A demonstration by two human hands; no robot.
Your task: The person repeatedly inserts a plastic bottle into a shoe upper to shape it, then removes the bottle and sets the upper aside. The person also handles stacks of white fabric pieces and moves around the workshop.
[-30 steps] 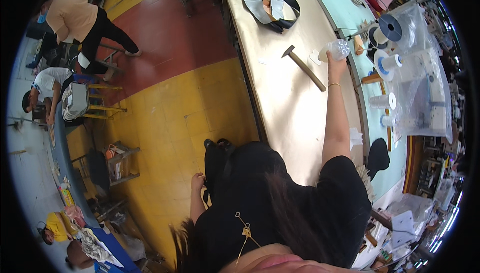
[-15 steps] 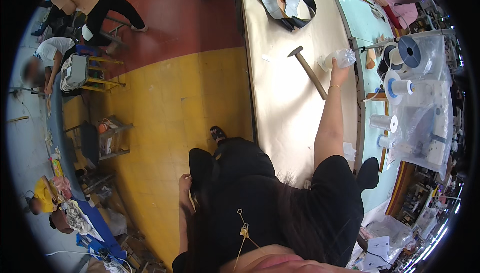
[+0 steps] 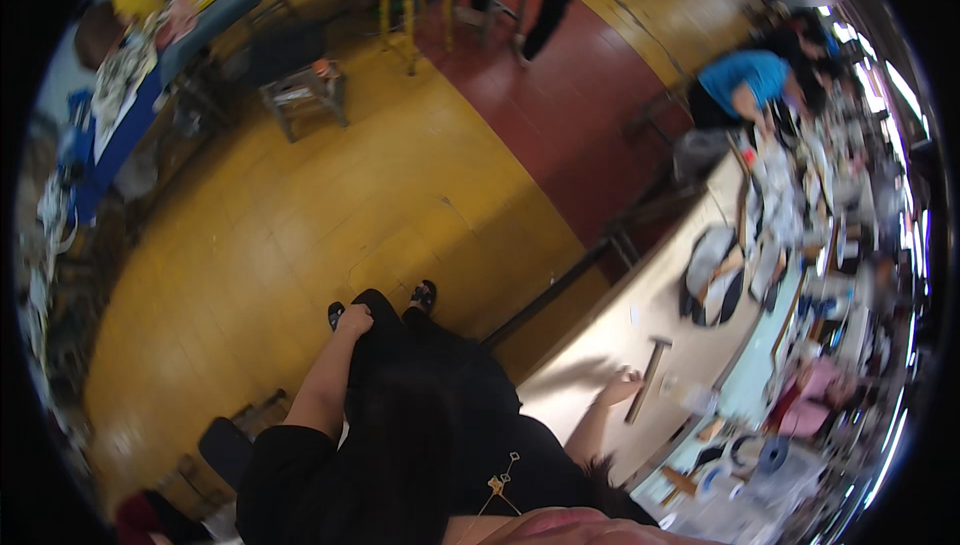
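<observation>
Blurring smeared the right side of the view, so the white and dark thread spools (image 3: 773, 455) under clear plastic sheeting (image 3: 800, 480) could not be counted surely. A pale see-through shape beyond the hammer, probably the clear plastic bottle (image 3: 702, 402), was too smeared to tell whether it stood or lay on the gold-beige tabletop (image 3: 575, 385). The right forearm was partly covered by the black-clothed body.

One hammer with a wooden handle and metal head (image 3: 650, 380) lay on the tabletop, with one black, grey and tan looped piece (image 3: 715, 275) farther along. Two dark sandals showed on the yellow floor (image 3: 300, 215). The right hand (image 3: 624, 385) was just beside the hammer's handle, its fingers loosely parted and released; contact with the handle could not be told. The left hand (image 3: 355, 321) rested at the black-clad thigh, fingers curled; whether they gripped cloth could not be told.

Half a second earlier the right hand had clasped the bottle; now it was apart from it. The view had swung left, and a person in a bright blue top (image 3: 742, 83) had come into sight.
</observation>
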